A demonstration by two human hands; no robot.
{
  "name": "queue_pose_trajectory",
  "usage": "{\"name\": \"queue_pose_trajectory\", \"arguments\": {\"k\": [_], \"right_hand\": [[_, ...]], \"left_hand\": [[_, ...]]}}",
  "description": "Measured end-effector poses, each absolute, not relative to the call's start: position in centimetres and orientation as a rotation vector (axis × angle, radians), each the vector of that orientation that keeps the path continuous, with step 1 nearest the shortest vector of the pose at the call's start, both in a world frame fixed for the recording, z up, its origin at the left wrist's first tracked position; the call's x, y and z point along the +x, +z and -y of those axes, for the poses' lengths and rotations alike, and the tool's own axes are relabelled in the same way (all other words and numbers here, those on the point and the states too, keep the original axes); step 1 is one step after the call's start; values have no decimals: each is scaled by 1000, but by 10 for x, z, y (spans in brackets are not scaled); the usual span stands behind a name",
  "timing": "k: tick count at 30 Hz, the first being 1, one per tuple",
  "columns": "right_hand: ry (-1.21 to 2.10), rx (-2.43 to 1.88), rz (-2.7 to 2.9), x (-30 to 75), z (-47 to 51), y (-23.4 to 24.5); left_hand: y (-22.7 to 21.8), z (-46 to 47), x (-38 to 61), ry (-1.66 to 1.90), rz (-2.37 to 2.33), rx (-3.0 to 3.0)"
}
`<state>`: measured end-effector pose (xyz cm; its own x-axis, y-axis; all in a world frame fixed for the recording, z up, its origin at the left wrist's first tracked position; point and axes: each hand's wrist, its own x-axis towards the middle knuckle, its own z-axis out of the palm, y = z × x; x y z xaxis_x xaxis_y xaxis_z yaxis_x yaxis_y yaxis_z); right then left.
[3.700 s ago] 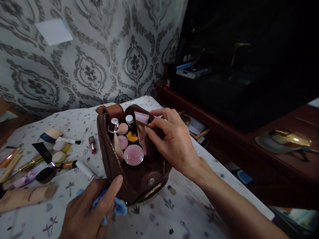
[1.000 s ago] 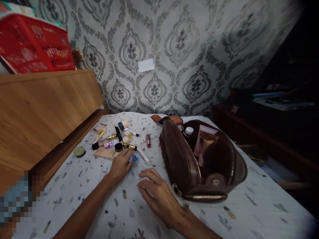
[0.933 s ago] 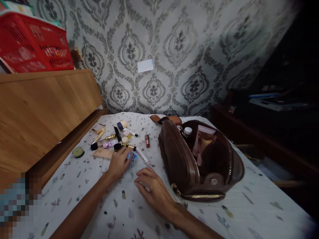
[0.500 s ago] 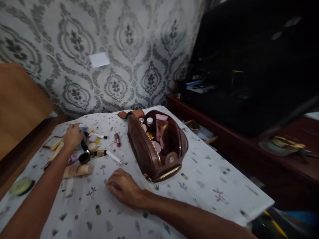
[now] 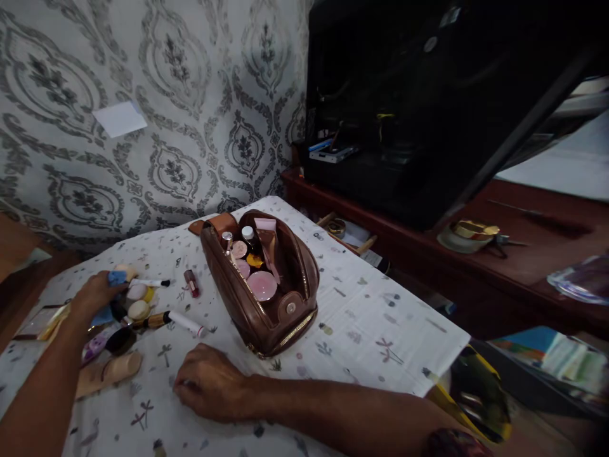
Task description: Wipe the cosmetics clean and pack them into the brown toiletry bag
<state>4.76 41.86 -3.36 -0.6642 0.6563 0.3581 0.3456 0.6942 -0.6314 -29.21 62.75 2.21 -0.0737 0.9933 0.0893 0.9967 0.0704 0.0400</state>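
Observation:
My left hand (image 5: 98, 295) is over a heap of cosmetics on the left, fingers stretched among them beside a blue item (image 5: 117, 277); its fingertips are partly hidden. Near it lie a white-handled brush (image 5: 147, 283), round compacts (image 5: 138, 310), a dark-bristled brush (image 5: 120, 341) and a beige tube (image 5: 114, 370). My right hand (image 5: 209, 384) rests on the cloth, fingers curled closed; whatever they may hold is hidden. Just beyond it stands an unzipped brown makeup bag (image 5: 238, 304), with a pink round container (image 5: 262, 285), a pink-capped tube (image 5: 269, 247) and a white-capped bottle (image 5: 248, 236) inside.
A white marker-like tube (image 5: 186, 323) and a dark red lip gloss tube (image 5: 191, 284) lie left of the bag on the patterned tablecloth (image 5: 361, 317). A large black screen (image 5: 380, 127) stands on a reddish-brown cabinet (image 5: 399, 257) to the right. Patterned wallpaper (image 5: 190, 95) is behind.
The view has turned right, so the table and bag appear farther left. My left hand stays at the cosmetics heap. My right hand stays curled on the cloth near the bag.

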Motion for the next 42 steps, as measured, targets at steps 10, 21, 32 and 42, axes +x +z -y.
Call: {"name": "queue_pose_trajectory", "arguments": {"k": [10, 21, 32, 42], "right_hand": [[823, -781, 2176, 48, -419, -42], [908, -754, 2103, 51, -416, -35], [911, -734, 2106, 50, -417, -38], [869, -789, 2188, 49, -416, -33]], "left_hand": [[49, -580, -234, -166, 2318, -1837], [70, -559, -226, -164, 2164, -2060], [57, -556, -193, -44, 2018, -2439], [42, -566, -211, -112, 2178, -2200]]}}
